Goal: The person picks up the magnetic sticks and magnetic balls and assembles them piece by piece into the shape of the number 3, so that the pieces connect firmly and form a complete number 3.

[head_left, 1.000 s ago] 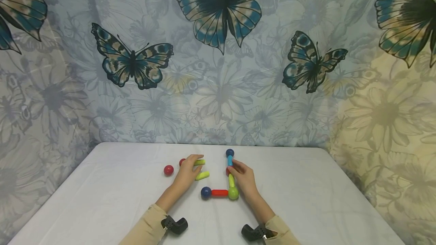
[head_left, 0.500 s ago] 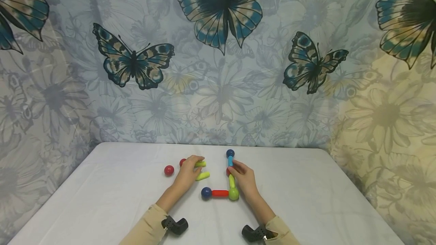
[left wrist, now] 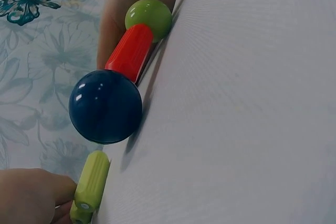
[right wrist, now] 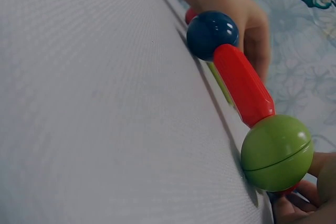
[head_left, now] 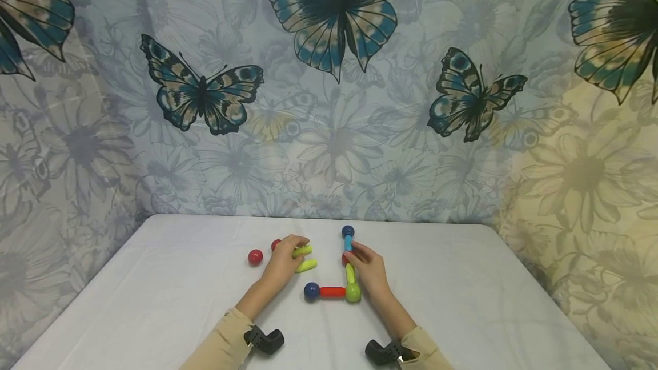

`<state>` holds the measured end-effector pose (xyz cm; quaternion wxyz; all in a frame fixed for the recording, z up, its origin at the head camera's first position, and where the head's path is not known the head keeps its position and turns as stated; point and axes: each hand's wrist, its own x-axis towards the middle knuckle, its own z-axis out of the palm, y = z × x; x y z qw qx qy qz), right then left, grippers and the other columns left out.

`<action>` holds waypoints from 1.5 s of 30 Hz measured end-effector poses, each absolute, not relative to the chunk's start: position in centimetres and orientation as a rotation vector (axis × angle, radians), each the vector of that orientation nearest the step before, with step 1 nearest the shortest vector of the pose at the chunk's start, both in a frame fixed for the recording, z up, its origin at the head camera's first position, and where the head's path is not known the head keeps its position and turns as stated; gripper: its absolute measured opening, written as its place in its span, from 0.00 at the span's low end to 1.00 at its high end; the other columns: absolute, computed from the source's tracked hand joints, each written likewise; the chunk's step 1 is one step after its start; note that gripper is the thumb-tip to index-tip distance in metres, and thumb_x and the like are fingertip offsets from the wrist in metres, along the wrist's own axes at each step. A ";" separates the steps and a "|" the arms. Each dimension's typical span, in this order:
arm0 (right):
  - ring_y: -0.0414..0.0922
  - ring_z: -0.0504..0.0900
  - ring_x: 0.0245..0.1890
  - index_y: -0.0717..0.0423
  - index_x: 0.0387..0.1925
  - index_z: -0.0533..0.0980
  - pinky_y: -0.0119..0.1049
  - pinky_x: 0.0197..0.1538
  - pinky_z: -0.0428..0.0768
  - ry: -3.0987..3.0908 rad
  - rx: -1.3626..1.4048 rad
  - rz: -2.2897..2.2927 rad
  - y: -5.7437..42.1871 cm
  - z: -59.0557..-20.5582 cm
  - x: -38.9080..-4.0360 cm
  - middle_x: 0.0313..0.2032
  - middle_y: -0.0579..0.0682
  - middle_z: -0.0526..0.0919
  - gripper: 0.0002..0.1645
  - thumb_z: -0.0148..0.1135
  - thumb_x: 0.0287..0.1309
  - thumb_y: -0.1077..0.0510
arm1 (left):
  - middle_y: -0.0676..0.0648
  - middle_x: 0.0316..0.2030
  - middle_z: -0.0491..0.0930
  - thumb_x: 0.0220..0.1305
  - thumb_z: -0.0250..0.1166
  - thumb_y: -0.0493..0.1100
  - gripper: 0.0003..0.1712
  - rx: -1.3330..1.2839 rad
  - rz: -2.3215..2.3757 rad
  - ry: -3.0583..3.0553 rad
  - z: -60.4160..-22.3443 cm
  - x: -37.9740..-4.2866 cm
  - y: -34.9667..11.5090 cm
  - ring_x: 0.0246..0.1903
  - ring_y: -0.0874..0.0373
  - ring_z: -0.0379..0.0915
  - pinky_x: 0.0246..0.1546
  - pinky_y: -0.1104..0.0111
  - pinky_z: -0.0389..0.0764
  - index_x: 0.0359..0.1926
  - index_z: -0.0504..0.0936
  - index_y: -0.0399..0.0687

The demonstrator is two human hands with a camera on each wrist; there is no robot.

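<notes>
Near the middle of the table, my left hand (head_left: pixel 281 261) pinches a yellow-green magnetic rod (head_left: pixel 302 251) between thumb and fingers. A second yellow-green rod (head_left: pixel 307 266) lies just in front of it on the cloth. My right hand (head_left: pixel 372 273) holds a joined chain at its red ball (head_left: pixel 346 258), which the fingers partly cover. From that ball a light-blue rod (head_left: pixel 348 242) runs back to a dark-blue ball (head_left: pixel 348 231). Another yellow-green rod (head_left: pixel 350 273) runs forward to a green ball (head_left: pixel 352 292). A red rod (head_left: pixel 332 292) links the green ball to a blue ball (head_left: pixel 311 292).
A loose red ball (head_left: pixel 255 257) lies left of the left hand. Another red ball (head_left: pixel 275 244) shows partly behind that hand. A white cloth covers the table (head_left: pixel 154 301), and a butterfly-print curtain (head_left: pixel 329 176) hangs along its back edge.
The rod at my left fingers has tilted and come slightly forward, towards the other loose rod. My right hand and the joined chain have stayed in place.
</notes>
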<state>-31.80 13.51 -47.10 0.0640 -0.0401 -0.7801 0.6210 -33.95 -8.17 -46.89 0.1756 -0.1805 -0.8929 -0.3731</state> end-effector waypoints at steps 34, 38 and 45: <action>0.56 0.76 0.63 0.60 0.61 0.74 0.46 0.64 0.74 -2.339 -0.127 1.880 13.6 -47.1 -31.8 0.60 0.60 0.78 0.27 0.64 0.62 0.57 | 0.40 0.42 0.84 0.51 0.71 0.28 0.13 -0.461 -1.183 -2.473 -47.4 -34.2 -8.2 0.44 0.47 0.82 0.46 0.58 0.82 0.41 0.86 0.35; 0.57 0.76 0.62 0.61 0.60 0.74 0.47 0.63 0.74 -2.338 -0.131 1.870 13.5 -47.1 -31.9 0.60 0.61 0.78 0.27 0.64 0.62 0.57 | 0.41 0.41 0.83 0.52 0.71 0.30 0.11 -0.464 -1.131 -2.488 -47.3 -34.1 -8.2 0.45 0.47 0.81 0.48 0.58 0.82 0.40 0.86 0.35; 0.56 0.76 0.63 0.61 0.61 0.74 0.47 0.64 0.74 -2.335 -0.145 1.878 13.4 -47.2 -31.8 0.60 0.61 0.78 0.27 0.64 0.62 0.56 | 0.43 0.40 0.83 0.54 0.70 0.30 0.10 -0.454 -1.127 -2.483 -47.1 -34.0 -8.2 0.43 0.49 0.81 0.46 0.59 0.81 0.40 0.85 0.37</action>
